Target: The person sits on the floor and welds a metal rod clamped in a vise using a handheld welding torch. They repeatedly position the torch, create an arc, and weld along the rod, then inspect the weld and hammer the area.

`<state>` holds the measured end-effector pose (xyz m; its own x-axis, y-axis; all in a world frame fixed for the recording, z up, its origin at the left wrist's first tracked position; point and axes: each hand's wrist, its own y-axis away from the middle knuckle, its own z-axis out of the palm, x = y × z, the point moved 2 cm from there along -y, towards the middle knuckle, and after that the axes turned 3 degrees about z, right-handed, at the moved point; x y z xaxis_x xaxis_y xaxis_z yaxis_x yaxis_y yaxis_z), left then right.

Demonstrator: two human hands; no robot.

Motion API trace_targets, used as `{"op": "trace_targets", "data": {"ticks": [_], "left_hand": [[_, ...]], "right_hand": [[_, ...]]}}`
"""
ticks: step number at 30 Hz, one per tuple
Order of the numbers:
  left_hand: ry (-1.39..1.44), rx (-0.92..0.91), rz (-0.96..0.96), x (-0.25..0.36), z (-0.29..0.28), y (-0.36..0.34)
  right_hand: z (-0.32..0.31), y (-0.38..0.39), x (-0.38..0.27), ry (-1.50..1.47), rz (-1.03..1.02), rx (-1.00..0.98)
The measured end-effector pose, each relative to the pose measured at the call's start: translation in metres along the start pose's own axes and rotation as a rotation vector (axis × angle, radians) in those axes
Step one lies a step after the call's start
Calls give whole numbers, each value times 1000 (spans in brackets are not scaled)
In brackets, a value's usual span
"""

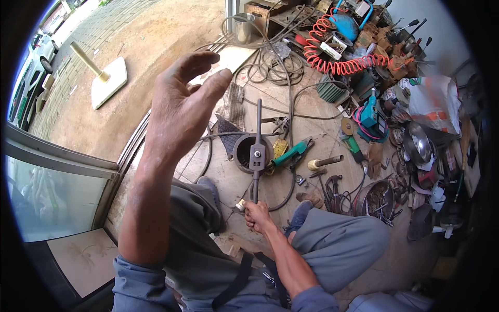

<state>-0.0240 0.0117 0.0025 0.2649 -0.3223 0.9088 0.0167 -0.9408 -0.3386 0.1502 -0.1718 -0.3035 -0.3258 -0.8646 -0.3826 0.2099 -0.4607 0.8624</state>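
My right hand [255,217] is closed around the near handle of a tap wrench [257,162], a long dark bar with a wider slotted middle and a bolt in it. The wrench lies across a round, hollow metal piece [240,155] on the floor between my legs; what sits under its middle is hidden. Raised to the left, well above the floor, my left hand [179,101] has bent fingers apart from the thumb, and nothing shows between them. Right beside the round piece is a green-handled power tool [297,153].
A green angle grinder [354,148], a pipe with a yellowish fitting [326,162] and a metal basin [375,200] of small parts lie to the right. Cables [290,93] cross the floor. Beyond are an orange coiled hose [345,66] and piled tools. A door frame [112,179] stands left.
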Motion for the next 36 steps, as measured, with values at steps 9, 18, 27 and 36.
{"op": "trace_targets", "data": {"ticks": [9,18,27,36], "left_hand": [[-141,7,76,-3,-12,5],[-77,-5,78,8,-13,9],[-106,-20,75,8,-32,7],[-6,-91,-9,7,-60,-10]], "right_hand": [[2,-48,-3,76,-67,-15],[-6,-41,2,481,-380,307],[-7,5,-14,1071,-582,601],[31,163,-176,1388,-812,329]]}}
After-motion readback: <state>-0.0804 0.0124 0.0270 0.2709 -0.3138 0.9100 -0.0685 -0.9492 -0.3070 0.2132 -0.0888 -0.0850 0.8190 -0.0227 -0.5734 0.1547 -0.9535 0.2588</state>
